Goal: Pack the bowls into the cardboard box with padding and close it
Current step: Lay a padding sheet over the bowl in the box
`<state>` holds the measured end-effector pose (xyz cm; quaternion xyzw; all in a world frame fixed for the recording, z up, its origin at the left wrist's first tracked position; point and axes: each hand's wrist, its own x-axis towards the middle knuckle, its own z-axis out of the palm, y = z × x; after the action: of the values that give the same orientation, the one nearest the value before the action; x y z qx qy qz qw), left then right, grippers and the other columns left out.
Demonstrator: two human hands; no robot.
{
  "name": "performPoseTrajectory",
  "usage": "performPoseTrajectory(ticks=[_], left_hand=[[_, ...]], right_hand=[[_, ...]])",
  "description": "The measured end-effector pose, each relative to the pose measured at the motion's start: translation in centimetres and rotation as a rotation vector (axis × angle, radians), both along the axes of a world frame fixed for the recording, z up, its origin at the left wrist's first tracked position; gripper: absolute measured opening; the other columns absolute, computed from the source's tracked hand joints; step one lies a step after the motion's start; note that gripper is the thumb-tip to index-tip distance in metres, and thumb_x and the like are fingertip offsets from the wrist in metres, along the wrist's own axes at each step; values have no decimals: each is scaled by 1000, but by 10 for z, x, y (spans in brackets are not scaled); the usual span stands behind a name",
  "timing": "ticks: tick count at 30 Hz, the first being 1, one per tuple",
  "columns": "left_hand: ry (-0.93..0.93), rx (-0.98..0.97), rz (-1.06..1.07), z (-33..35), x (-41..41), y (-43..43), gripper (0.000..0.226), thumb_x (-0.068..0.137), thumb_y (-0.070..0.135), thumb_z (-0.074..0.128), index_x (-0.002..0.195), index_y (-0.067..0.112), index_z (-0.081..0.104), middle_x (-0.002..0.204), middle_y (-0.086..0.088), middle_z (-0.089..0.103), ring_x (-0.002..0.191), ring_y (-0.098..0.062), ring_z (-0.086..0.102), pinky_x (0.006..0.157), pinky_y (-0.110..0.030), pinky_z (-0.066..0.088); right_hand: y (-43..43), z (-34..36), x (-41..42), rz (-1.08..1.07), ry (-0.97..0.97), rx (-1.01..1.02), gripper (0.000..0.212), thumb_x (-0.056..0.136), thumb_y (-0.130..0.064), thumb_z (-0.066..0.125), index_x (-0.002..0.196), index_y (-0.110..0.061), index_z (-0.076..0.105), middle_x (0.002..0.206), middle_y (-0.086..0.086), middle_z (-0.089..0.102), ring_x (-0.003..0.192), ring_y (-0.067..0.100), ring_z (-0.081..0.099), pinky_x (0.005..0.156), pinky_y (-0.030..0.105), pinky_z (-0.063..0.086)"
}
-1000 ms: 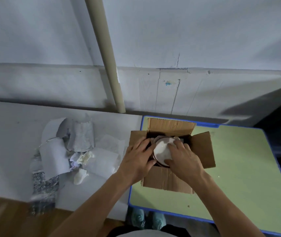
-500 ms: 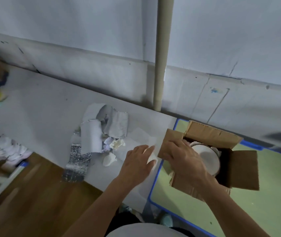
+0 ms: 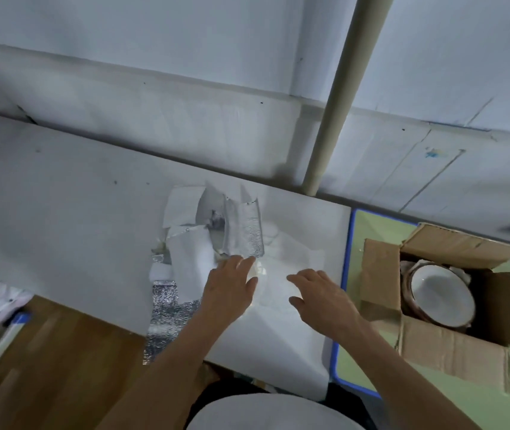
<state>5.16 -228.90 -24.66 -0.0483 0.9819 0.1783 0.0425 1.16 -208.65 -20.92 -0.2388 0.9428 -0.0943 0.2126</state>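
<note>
An open cardboard box (image 3: 380,274) stands at the right on a green table (image 3: 368,225), its flaps spread. White bowls (image 3: 439,294) lie stacked inside it. Left of the box, on a white surface (image 3: 77,218), is a heap of white foam and silver foil padding (image 3: 216,231). My left hand (image 3: 230,290) reaches over the padding with fingers straight, fingertips at a foil-faced piece. My right hand (image 3: 321,297) hovers over a white padding sheet (image 3: 290,259), fingers relaxed, holding nothing. Both hands are away from the box.
A beige pipe (image 3: 340,97) runs up the wall behind the white surface. A strip of silver foil (image 3: 170,315) hangs over the front edge above a wooden floor (image 3: 46,367). The green table has a blue rim (image 3: 345,274).
Both hands have left the box and moved left to the padding heap. The view has swung left, so the box now sits at the right edge.
</note>
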Motion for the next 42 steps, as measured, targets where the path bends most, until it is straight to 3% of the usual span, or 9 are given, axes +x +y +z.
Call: performPoseTrajectory(ticks=[5, 16, 20, 25, 28, 31, 34, 39, 42], left_hand=[[-37, 50, -34, -4, -22, -22, 44, 97, 31, 55, 140, 20, 51, 139, -7, 50, 125, -30, 48, 101, -42, 42], [-114, -16, -5, -19, -64, -33, 42, 95, 33, 56, 135, 21, 53, 156, -17, 22, 142, -35, 23, 104, -44, 39], [-52, -38, -38, -18, -73, -34, 36, 92, 26, 62, 126, 15, 61, 147, -21, 37, 131, -38, 39, 97, -45, 44], [19, 27, -223, -17, -71, -13, 33, 90, 26, 61, 122, 16, 64, 120, -8, 54, 111, -30, 49, 88, -44, 49], [-100, -24, -336, -28, -65, 3, 46, 94, 39, 57, 137, 23, 52, 134, -5, 46, 123, -25, 40, 96, -40, 43], [-236, -142, -433, -44, -55, 7, 55, 81, 41, 69, 132, 27, 55, 140, -9, 44, 127, -31, 42, 95, -45, 40], [-245, -220, -452, -55, -49, 3, 63, 53, 27, 86, 112, 24, 65, 118, -11, 59, 107, -32, 59, 80, -44, 49], [-149, -204, -381, -55, -53, -3, 54, 53, 9, 80, 104, 16, 61, 108, -6, 59, 102, -28, 59, 72, -37, 51], [-145, -169, -385, -58, -55, -9, 50, 57, 14, 84, 102, 13, 62, 111, -9, 61, 103, -30, 60, 71, -38, 55]], right_hand=[[-10, -15, 1, -85, -101, 66, 51, 99, -35, 48, 147, -28, 35, 147, -6, 40, 132, 18, 37, 102, 37, 43], [-4, -41, -11, -247, -161, 78, 50, 99, -33, 47, 147, -24, 36, 144, -1, 42, 131, 19, 37, 101, 36, 43], [-6, -46, -17, -275, -143, 57, 49, 99, -33, 48, 146, -24, 37, 143, -1, 43, 130, 19, 38, 100, 36, 44], [-8, -54, -33, -281, -150, 86, 62, 97, -40, 52, 151, -19, 27, 150, 1, 36, 139, 22, 27, 104, 38, 41], [-13, -69, -38, -235, -188, 141, 81, 92, -48, 57, 154, -17, 14, 153, 6, 31, 140, 28, 23, 108, 40, 37], [-18, -82, -36, -207, -118, 217, 92, 85, -51, 66, 153, -17, 14, 143, 10, 39, 130, 30, 34, 105, 37, 37], [-18, -88, -36, -241, -83, 208, 74, 84, -44, 69, 142, -17, 32, 128, 8, 50, 117, 27, 44, 98, 35, 41], [-10, -69, -42, -491, -199, -60, 32, 91, -30, 60, 120, -18, 52, 109, 6, 61, 95, 25, 61, 77, 33, 51], [-3, -48, -44, -665, -248, -247, 28, 91, -24, 56, 118, -28, 49, 96, 6, 65, 79, 24, 64, 65, 34, 54]])
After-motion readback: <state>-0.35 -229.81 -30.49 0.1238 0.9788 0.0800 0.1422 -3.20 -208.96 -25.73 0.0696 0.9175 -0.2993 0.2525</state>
